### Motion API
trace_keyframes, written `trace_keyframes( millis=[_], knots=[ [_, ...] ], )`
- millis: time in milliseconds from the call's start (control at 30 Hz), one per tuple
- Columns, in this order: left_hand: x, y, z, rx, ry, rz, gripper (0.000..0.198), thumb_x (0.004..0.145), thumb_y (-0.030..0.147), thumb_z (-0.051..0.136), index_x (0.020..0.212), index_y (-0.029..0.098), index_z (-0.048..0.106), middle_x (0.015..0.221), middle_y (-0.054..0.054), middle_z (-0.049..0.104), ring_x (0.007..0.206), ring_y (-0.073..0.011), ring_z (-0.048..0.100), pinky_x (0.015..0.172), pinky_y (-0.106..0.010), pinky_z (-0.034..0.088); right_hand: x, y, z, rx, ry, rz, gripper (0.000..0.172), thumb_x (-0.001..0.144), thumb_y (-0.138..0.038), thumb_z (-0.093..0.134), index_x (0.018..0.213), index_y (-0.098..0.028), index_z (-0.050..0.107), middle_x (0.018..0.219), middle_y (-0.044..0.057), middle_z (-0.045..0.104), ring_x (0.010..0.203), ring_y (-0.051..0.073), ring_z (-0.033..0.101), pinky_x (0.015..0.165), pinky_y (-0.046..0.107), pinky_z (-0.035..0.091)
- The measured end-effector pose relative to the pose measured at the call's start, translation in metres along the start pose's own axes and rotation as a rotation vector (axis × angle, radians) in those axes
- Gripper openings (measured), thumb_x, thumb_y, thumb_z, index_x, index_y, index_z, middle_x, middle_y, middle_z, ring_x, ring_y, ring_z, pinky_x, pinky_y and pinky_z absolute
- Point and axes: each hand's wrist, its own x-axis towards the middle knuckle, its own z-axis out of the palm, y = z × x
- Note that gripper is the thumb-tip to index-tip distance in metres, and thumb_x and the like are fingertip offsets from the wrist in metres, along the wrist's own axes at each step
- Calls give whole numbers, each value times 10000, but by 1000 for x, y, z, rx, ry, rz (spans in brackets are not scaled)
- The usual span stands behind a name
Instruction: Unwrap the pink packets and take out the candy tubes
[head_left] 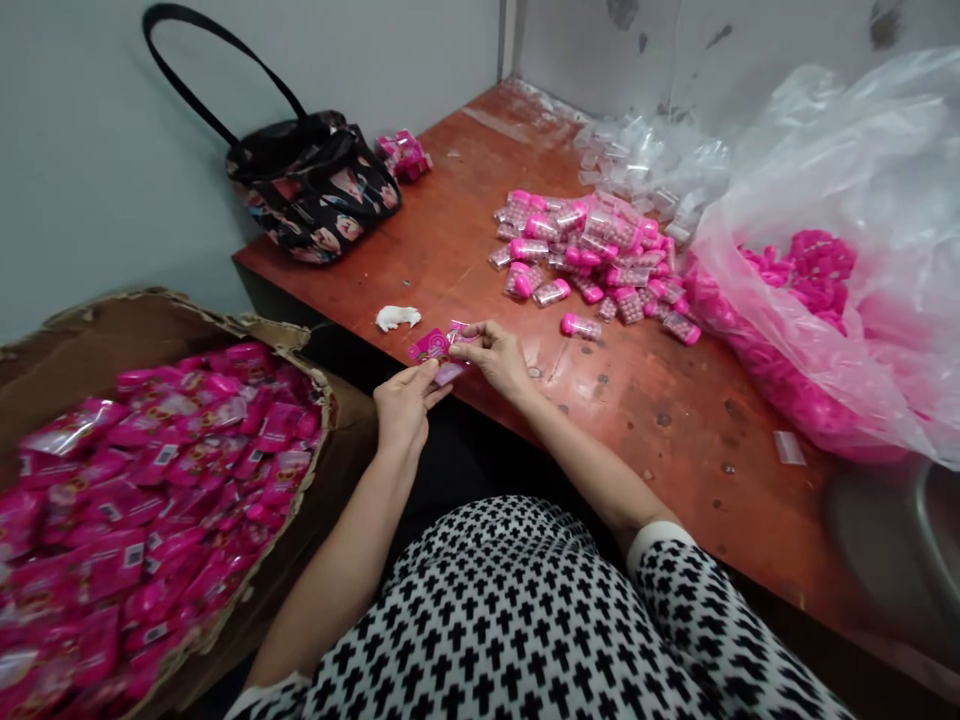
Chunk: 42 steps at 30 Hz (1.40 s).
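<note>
Over the front edge of the table, both hands meet at a small pink printed packet (429, 346) with a clear part. My left hand (405, 402) pinches its lower side from the left, fingers closed. My right hand (495, 356) grips its right end between thumb and fingertips. Part of the packet is hidden behind the fingers. Just beyond it lies a crumpled white scrap (397, 318). To the right, a single clear bottle with a pink cap (580, 326) rests apart from a heap of similar bottles (592, 250) filled with small pink balls.
An open cardboard box (330, 400) at the left holds many pink packets (172, 480). A flowered handbag (322, 190) stands at the table's (645, 440) left edge. Clear empty containers (645, 150) lie at the back. A plastic bag (885, 300) with pink caps sits right.
</note>
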Motion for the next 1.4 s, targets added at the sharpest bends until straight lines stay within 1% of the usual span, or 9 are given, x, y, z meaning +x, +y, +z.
trace_keyframes(
  millis=[100, 233, 333, 467, 600, 733, 833, 967, 1400],
  knots=[
    [3, 6, -3, -29, 25, -62, 121, 638, 181, 746, 659, 102, 656, 634, -36, 677, 560, -121, 646, 560, -241, 562, 3, -6, -18, -283, -6, -93, 251, 773, -383, 629, 913, -178, 593, 733, -11, 637, 682, 134, 583, 671, 269, 456],
    [1, 9, 4, -79, -12, -166, 86, 688, 155, 711, 690, 93, 651, 646, -50, 681, 561, -131, 654, 525, -222, 550, 4, -20, -81, -979, 166, -248, 270, 865, -223, 487, 1101, -148, 593, 1182, 142, 605, 1078, 253, 535, 920, 396, 405],
    [-4, 7, 14, -115, -63, -237, 109, 698, 171, 721, 689, 99, 640, 629, -43, 670, 543, -124, 642, 509, -213, 541, 1, -23, -133, -1349, 219, -52, 338, 892, -215, 403, 1172, -106, 558, 1256, 213, 542, 1126, 322, 494, 895, 452, 400],
    [-11, 4, 27, -189, -72, -299, 190, 666, 206, 770, 660, 114, 604, 613, -20, 645, 517, -114, 619, 501, -226, 535, -4, -21, -166, -1477, 34, 85, 312, 858, -346, 503, 1065, -127, 582, 1138, 195, 599, 1055, 323, 531, 804, 397, 423],
    [-14, 2, 33, -268, -49, -292, 239, 654, 256, 788, 679, 123, 590, 607, -8, 630, 531, -117, 625, 534, -230, 528, -24, -19, -145, -1209, 116, 97, 314, 793, -444, 588, 939, -170, 549, 916, 124, 651, 852, 260, 599, 680, 336, 432],
    [-15, -3, 36, -344, -53, -296, 238, 665, 273, 783, 763, 124, 625, 681, -31, 669, 606, -135, 658, 615, -247, 535, -69, -17, -92, -401, 48, 86, 325, 808, -508, 553, 908, -207, 479, 662, -4, 610, 536, 155, 567, 488, 262, 437],
    [-17, -7, 40, -392, -76, -304, 233, 674, 258, 778, 812, 122, 647, 730, -41, 688, 648, -143, 669, 659, -259, 535, -95, -14, -54, -12, 1, 104, 321, 801, -492, 581, 949, -226, 479, 640, -47, 593, 484, 119, 567, 443, 236, 479],
    [-24, -9, 47, -419, -100, -289, 231, 648, 238, 795, 777, 120, 643, 727, -30, 682, 638, -122, 649, 679, -266, 529, -104, -10, -33, 90, 71, 84, 304, 798, -453, 611, 964, -225, 499, 678, -48, 618, 512, 94, 595, 464, 208, 520],
    [-35, -6, 47, -227, -339, -155, 432, 480, 345, 866, 741, 127, 599, 585, 17, 608, 457, -87, 531, 463, -224, 419, -99, 3, -23, 256, 82, 56, 281, 788, -404, 646, 918, -221, 477, 642, -67, 642, 475, 84, 601, 476, 207, 529]
  ],
)
